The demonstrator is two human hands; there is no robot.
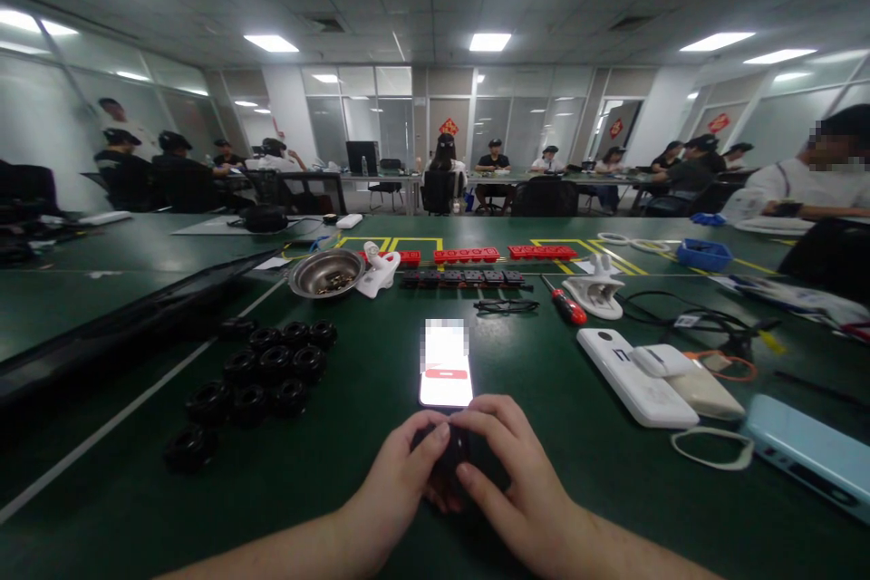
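Observation:
Close to the table's near edge, my left hand point(404, 467) and my right hand point(526, 471) meet around a small black piece point(463, 446). Fingers of both hands are closed on it, and they cover most of its shape, so its exact kind does not show. Just beyond my fingertips lies a phone point(445, 388) with a bright screen and a red bar on it. To the left of my hands sits a group of several shiny black ring-shaped parts point(275, 361) in loose rows, with one point(190, 447) nearer to me.
Farther back stand a metal bowl point(296, 279) of small parts, red trays point(466, 256), a black strip point(468, 279) and a white stand point(595, 294). Rightward lie a screwdriver point(569, 305), a white power bank point(629, 376) and a light-blue device point(812, 449). A person point(781, 186) sits far right.

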